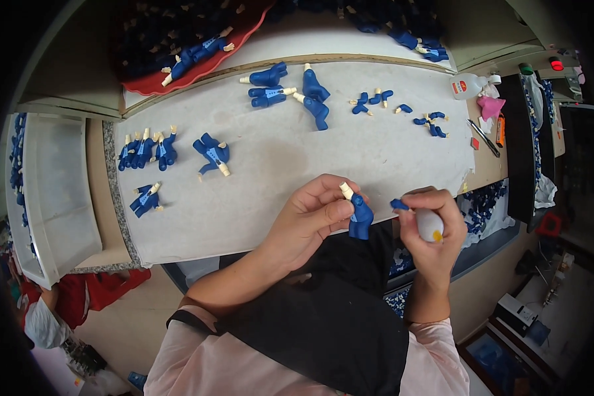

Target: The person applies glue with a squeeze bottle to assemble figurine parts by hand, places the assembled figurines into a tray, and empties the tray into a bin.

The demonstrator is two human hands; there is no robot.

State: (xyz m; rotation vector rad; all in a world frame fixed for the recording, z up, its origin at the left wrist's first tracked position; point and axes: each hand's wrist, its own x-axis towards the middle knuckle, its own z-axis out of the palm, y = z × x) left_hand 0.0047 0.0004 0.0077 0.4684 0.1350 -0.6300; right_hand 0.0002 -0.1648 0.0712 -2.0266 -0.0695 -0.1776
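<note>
My left hand (310, 219) is closed on a blue figurine body (360, 221) with a cream neck peg, holding it upright by its side above the table's front edge. Just to the right, my right hand (439, 257) pinches a small blue figurine arm (398, 204) between thumb and fingertips. A whitish squeeze bottle (429, 226) with a yellow spot is also tucked in that hand. The arm piece and the body are apart. Loose arm pieces (435, 123) lie farther back on the white table covering (244, 204), near several armless-looking bodies (268, 97).
Bodies with arms (143, 150) stand grouped at the left. A red basin (178, 87) of figurines sits at the back. On the right are a clear bottle (467, 86), a pink object (490, 106), a pen (484, 137) and an orange cutter (500, 131). A plastic bin (63, 198) borders the left.
</note>
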